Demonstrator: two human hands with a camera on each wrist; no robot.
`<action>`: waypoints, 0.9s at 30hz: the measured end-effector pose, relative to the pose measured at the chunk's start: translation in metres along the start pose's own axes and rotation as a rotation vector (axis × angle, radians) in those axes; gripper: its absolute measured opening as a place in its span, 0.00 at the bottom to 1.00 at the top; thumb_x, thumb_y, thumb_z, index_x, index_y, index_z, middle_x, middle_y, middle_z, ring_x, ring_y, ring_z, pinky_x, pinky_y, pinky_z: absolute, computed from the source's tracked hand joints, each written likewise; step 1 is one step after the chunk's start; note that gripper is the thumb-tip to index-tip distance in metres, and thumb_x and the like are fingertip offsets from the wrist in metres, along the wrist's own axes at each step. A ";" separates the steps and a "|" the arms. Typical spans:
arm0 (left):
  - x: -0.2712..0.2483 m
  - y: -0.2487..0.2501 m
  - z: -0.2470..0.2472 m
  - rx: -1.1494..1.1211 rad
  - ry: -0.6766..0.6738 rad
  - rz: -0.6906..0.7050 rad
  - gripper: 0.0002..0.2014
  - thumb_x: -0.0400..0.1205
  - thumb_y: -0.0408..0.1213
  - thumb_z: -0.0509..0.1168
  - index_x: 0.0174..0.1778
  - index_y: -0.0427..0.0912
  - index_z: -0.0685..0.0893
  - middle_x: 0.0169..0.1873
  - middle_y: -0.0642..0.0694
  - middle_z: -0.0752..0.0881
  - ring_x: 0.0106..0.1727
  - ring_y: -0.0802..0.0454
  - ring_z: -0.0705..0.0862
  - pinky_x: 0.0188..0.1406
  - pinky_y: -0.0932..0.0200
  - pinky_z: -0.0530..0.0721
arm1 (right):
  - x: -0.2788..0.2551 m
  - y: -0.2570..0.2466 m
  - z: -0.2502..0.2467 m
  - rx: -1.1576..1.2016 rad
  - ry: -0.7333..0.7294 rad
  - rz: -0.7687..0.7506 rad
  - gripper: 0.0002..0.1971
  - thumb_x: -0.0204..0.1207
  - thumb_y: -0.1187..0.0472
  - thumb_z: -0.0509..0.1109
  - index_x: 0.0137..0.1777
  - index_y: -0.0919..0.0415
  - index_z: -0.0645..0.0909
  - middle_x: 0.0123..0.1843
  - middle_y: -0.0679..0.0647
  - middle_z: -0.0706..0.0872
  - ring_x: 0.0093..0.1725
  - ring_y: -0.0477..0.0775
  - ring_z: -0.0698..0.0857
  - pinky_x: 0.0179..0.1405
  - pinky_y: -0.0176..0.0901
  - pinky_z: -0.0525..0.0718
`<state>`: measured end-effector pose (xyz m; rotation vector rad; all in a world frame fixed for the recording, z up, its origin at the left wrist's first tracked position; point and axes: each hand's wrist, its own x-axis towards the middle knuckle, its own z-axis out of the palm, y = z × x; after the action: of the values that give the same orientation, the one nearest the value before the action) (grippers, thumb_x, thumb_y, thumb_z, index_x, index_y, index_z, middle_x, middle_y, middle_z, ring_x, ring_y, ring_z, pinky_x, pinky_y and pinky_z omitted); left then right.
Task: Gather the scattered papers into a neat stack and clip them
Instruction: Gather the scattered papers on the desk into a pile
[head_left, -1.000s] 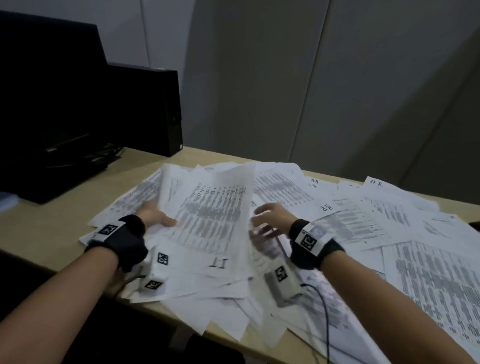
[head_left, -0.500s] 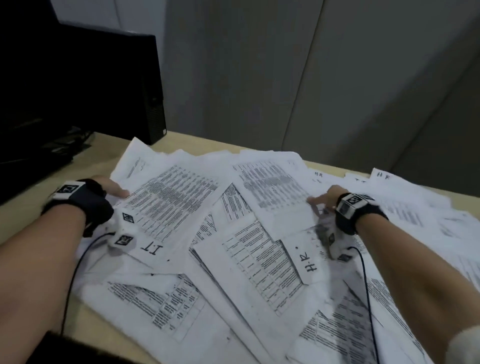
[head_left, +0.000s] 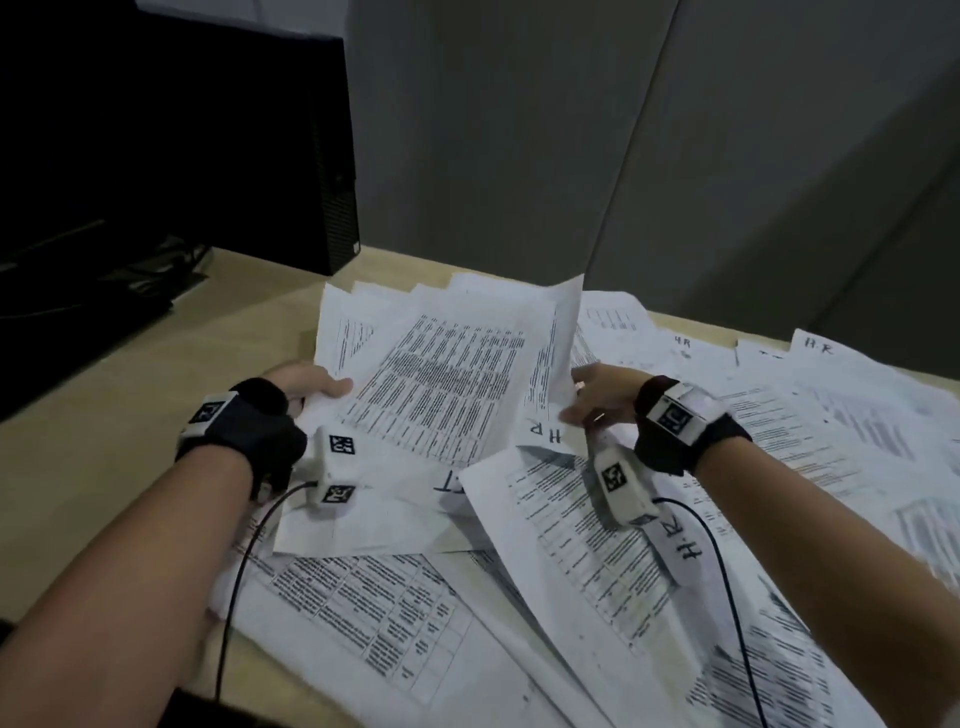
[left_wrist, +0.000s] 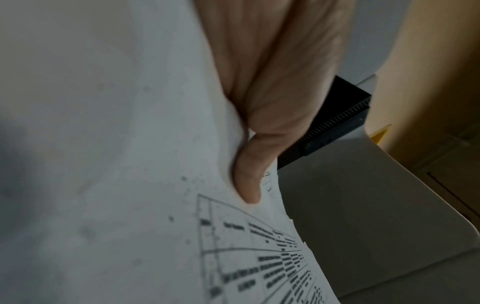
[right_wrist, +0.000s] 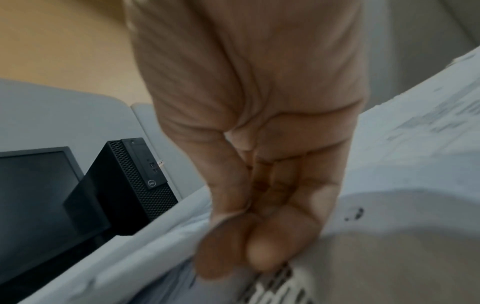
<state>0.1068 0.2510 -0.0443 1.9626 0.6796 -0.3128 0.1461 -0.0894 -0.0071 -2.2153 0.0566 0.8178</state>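
Observation:
Printed white papers (head_left: 810, 431) lie scattered and overlapping over most of the table. My left hand (head_left: 332, 389) grips the left edge of a bundle of sheets (head_left: 441, 384), thumb on top; the left wrist view shows that thumb (left_wrist: 246, 185) pressed on the top sheet (left_wrist: 103, 144). My right hand (head_left: 571, 402) pinches a sheet marked "H.R" (head_left: 553, 358), which stands lifted against the bundle's right side. In the right wrist view the fingertips (right_wrist: 249, 253) close on that sheet's edge (right_wrist: 389, 205). No clip is in view.
A black computer tower (head_left: 291, 156) and a dark monitor (head_left: 57, 171) stand at the back left of the wooden table (head_left: 130, 389). Grey partition panels (head_left: 623, 156) close off the far side. Loose sheets overhang the table's near edge (head_left: 415, 649).
My right hand has come left from the far sheets, bringing the "H.R" sheet up against the bundle. My left hand has moved inward with the bundle.

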 end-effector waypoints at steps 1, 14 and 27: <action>0.005 -0.003 -0.001 -0.031 -0.031 -0.025 0.27 0.76 0.36 0.71 0.68 0.26 0.76 0.67 0.28 0.79 0.69 0.32 0.78 0.71 0.38 0.74 | 0.002 -0.001 0.001 0.028 -0.022 -0.009 0.20 0.74 0.78 0.66 0.65 0.66 0.75 0.44 0.59 0.85 0.37 0.57 0.84 0.29 0.44 0.88; -0.001 0.013 0.006 -0.537 -0.150 -0.283 0.21 0.81 0.32 0.63 0.71 0.31 0.74 0.64 0.33 0.82 0.59 0.40 0.81 0.72 0.46 0.71 | 0.035 -0.033 0.008 0.024 -0.162 -0.022 0.20 0.69 0.80 0.69 0.61 0.69 0.76 0.45 0.65 0.86 0.23 0.53 0.84 0.20 0.41 0.86; -0.005 0.031 0.021 -0.155 -0.250 -0.246 0.27 0.67 0.32 0.77 0.62 0.33 0.81 0.51 0.35 0.88 0.48 0.41 0.88 0.50 0.44 0.87 | 0.017 -0.027 0.033 0.044 -0.190 -0.091 0.19 0.73 0.80 0.61 0.64 0.72 0.70 0.51 0.72 0.85 0.28 0.56 0.86 0.39 0.55 0.90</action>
<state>0.1219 0.2205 -0.0288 1.6599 0.7575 -0.6257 0.1491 -0.0442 -0.0158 -2.0732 -0.1164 0.9624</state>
